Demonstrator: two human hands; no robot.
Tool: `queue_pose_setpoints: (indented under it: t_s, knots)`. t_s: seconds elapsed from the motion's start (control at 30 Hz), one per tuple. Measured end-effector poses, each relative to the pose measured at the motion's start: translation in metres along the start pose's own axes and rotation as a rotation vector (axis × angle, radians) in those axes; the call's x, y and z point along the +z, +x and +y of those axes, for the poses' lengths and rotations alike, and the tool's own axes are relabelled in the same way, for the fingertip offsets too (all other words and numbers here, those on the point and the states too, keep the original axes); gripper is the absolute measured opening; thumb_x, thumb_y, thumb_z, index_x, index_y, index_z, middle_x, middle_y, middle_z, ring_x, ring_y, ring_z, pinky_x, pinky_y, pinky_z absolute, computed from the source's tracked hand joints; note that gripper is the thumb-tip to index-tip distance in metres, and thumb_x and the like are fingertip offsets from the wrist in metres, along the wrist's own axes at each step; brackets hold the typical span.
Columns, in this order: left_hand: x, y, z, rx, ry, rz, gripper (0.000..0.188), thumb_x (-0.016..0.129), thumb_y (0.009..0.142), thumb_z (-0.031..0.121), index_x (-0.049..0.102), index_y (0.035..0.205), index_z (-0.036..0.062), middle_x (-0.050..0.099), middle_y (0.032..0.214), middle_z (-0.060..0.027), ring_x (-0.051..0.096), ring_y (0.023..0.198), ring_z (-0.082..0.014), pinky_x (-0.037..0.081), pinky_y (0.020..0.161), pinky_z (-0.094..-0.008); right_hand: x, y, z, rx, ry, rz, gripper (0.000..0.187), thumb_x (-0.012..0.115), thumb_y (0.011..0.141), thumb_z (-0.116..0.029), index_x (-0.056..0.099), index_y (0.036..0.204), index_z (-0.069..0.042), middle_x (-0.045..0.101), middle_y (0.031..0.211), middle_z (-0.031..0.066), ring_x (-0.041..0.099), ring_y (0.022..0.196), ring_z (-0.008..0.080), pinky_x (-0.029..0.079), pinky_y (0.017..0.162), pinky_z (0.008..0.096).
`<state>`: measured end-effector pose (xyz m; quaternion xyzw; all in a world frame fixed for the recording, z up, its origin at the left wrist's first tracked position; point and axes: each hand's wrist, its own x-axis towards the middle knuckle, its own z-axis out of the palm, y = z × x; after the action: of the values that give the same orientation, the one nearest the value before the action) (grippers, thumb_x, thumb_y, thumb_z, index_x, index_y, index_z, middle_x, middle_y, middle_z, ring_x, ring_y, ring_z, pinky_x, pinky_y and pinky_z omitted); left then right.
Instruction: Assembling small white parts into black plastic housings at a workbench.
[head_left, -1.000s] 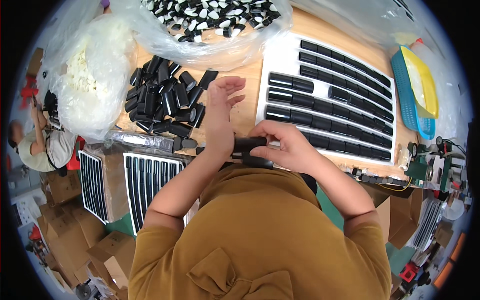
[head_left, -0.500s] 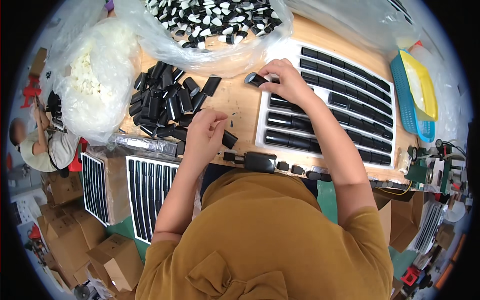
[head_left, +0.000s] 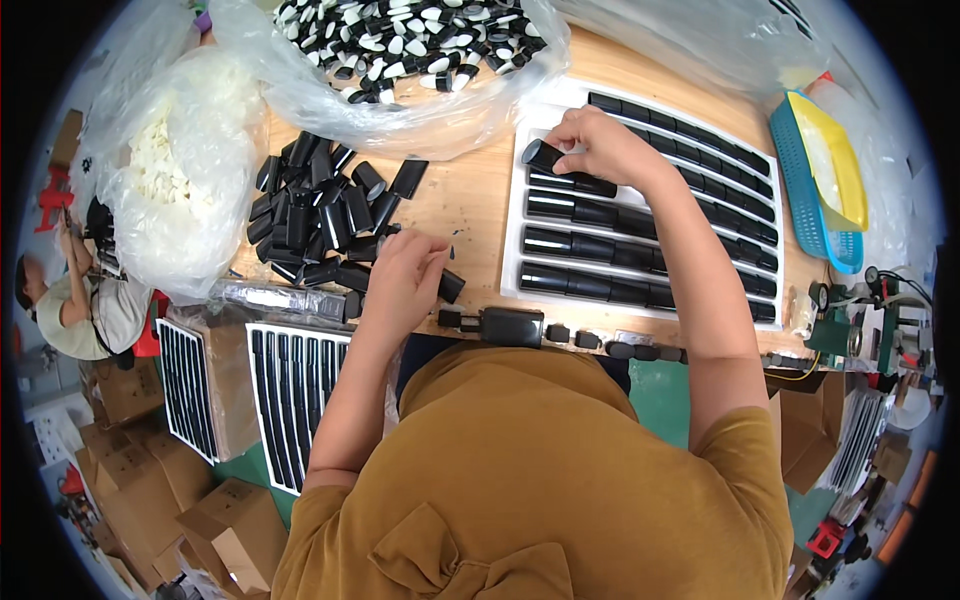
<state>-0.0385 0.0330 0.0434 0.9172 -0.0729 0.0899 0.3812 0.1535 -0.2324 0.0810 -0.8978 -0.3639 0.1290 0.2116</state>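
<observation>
My right hand (head_left: 600,145) pinches a black plastic cap (head_left: 543,156), oval and hollow, with its end facing left. It holds this cap tilted over the upper left of a white tray (head_left: 512,225), where rows of similar black pieces (head_left: 590,245) lie in slots. My forearm hides part of the middle rows. At the right edge of a loose heap of black caps (head_left: 320,205), my left hand (head_left: 408,268) is closed, its fingers curled toward the thumb. Whatever it may hold is hidden. One loose cap (head_left: 451,287) lies right beside it.
A clear bag (head_left: 480,125) of black-and-white pieces stands at the back, and another bag (head_left: 215,235) of whitish pieces at left. Blue and yellow baskets (head_left: 800,190) sit at right. Filled trays (head_left: 290,400) lean below the table. A person (head_left: 85,310) sits far left.
My right hand has moved right with the cap, from the tray's left edge to over its upper left slots. My left hand stays by the heap. The whole view has shifted slightly.
</observation>
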Motion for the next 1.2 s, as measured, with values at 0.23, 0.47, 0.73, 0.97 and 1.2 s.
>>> queue_pose_setpoints:
  t_s: [0.23, 0.47, 0.73, 0.97, 1.2]
  knots:
    - [0.004, 0.001, 0.003, -0.030, -0.008, -0.016, 0.010, 0.062, 0.086, 0.005, 0.065, 0.093, -0.0006, 0.060, 0.085, -0.0112, 0.057, 0.079, -0.0257, 0.047, 0.069, -0.0316, 0.022, 0.018, -0.009, -0.109, 0.123, 0.065, 0.034, 0.077, 0.073, -0.013, 0.068, 0.105, -0.007, 0.056, 0.086, 0.0085, 0.053, 0.092, 0.0259, 0.044, 0.084, 0.0362]
    - [0.001, -0.004, 0.001, -0.019, 0.024, -0.097, 0.016, 0.067, 0.081, 0.005, 0.064, 0.095, 0.0008, 0.059, 0.087, -0.0105, 0.056, 0.086, -0.0277, 0.046, 0.077, -0.0341, 0.007, 0.021, -0.022, -0.081, -0.074, -0.028, 0.030, 0.077, 0.073, -0.011, 0.068, 0.100, -0.003, 0.060, 0.092, 0.0099, 0.054, 0.098, 0.0276, 0.045, 0.087, 0.0366]
    - [-0.012, -0.005, 0.007, -0.037, 0.008, -0.293, 0.033, 0.075, 0.071, 0.008, 0.062, 0.101, 0.0034, 0.055, 0.101, -0.0100, 0.051, 0.101, -0.0294, 0.042, 0.088, -0.0358, -0.007, 0.009, -0.003, 0.045, -0.135, -0.151, 0.028, 0.077, 0.071, -0.011, 0.067, 0.095, -0.001, 0.061, 0.091, 0.0141, 0.057, 0.092, 0.0316, 0.046, 0.083, 0.0391]
    - [-0.019, -0.003, 0.007, -0.031, -0.020, -0.383, 0.036, 0.077, 0.068, 0.010, 0.061, 0.099, 0.0036, 0.052, 0.104, -0.0100, 0.049, 0.104, -0.0287, 0.046, 0.084, -0.0356, -0.010, 0.004, 0.005, 0.119, -0.106, -0.189, 0.028, 0.078, 0.070, -0.011, 0.067, 0.094, -0.002, 0.061, 0.089, 0.0140, 0.057, 0.090, 0.0311, 0.047, 0.080, 0.0385]
    - [-0.014, -0.003, 0.003, -0.086, -0.057, -0.448, 0.031, 0.077, 0.069, 0.010, 0.059, 0.093, 0.0043, 0.055, 0.096, -0.0104, 0.052, 0.099, -0.0300, 0.045, 0.085, -0.0364, 0.000, 0.006, 0.000, 0.148, -0.173, -0.239, 0.029, 0.079, 0.066, -0.013, 0.069, 0.093, -0.006, 0.068, 0.092, 0.0133, 0.065, 0.089, 0.0328, 0.052, 0.080, 0.0398]
